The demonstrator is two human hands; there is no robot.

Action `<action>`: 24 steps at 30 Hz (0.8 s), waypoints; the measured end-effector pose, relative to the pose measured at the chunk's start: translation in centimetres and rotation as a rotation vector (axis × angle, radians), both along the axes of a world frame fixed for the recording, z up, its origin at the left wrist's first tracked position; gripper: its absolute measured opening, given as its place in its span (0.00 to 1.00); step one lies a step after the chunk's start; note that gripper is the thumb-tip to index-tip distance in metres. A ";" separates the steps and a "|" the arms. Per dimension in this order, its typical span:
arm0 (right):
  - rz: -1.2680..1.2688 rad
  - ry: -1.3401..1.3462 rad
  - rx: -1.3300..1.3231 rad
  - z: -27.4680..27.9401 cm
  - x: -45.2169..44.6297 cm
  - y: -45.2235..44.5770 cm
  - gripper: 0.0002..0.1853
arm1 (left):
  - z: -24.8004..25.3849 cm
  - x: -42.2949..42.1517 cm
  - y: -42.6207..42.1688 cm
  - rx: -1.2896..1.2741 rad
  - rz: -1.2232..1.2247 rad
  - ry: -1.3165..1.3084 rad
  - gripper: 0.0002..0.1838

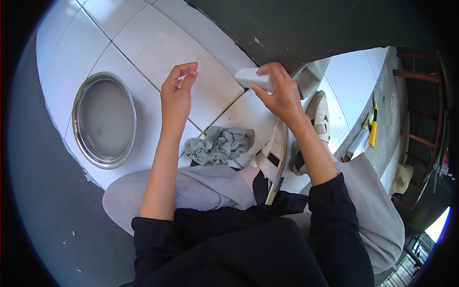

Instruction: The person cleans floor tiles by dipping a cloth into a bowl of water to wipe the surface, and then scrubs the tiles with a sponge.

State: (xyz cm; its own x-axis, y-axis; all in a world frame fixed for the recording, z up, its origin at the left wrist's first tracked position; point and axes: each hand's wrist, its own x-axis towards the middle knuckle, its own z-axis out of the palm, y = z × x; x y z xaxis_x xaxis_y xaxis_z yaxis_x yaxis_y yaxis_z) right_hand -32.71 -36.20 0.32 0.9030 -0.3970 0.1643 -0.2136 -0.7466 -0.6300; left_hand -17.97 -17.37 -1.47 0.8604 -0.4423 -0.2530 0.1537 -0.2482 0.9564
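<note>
My right hand (282, 91) grips a white block (251, 78), perhaps a sponge, between thumb and fingers, close to the foot of the dark wall. My left hand (177, 88) is raised above the floor tiles, its fingers curled and the thumb tip near the fingertips; nothing shows in it. A crumpled grey-green cloth (222, 144) lies on the tiles between my forearms, near my shoe (272, 158). To the left of my left hand stands a round metal basin (129, 148) with cloudy liquid in it.
White floor tiles (143, 91) spread ahead, bordered by a dark wall (334, 28). Greyish fabric (311, 79) lies beside the wall's corner. On the right are a yellow-handled tool (373, 129), a box (358, 142) and a reddish-brown metal rack (418, 75).
</note>
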 end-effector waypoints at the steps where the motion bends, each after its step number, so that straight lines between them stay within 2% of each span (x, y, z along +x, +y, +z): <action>1: 0.026 0.012 0.002 0.2 -0.2 -0.1 0.16 | -0.1 0.0 0.0 -0.022 0.007 0.006 0.12; 7: -0.038 -0.032 -0.021 -0.3 -0.7 1.6 0.16 | -0.6 1.1 0.8 -0.085 0.058 -0.022 0.11; 10: -0.068 -0.120 -0.173 -1.0 -0.5 1.9 0.16 | -0.2 1.0 0.9 -0.081 0.049 -0.012 0.12; 13: -0.094 -0.063 -0.012 -0.7 -0.9 2.7 0.16 | 0.2 0.6 1.1 -0.072 0.043 0.001 0.12; 19: -0.089 -0.154 -0.200 -1.5 -0.2 2.8 0.16 | 0.4 0.8 1.0 -0.046 0.047 -0.008 0.12; 24: -0.066 -0.049 -0.108 -0.6 -0.8 2.7 0.16 | 0.1 1.1 1.3 -0.054 0.055 -0.005 0.12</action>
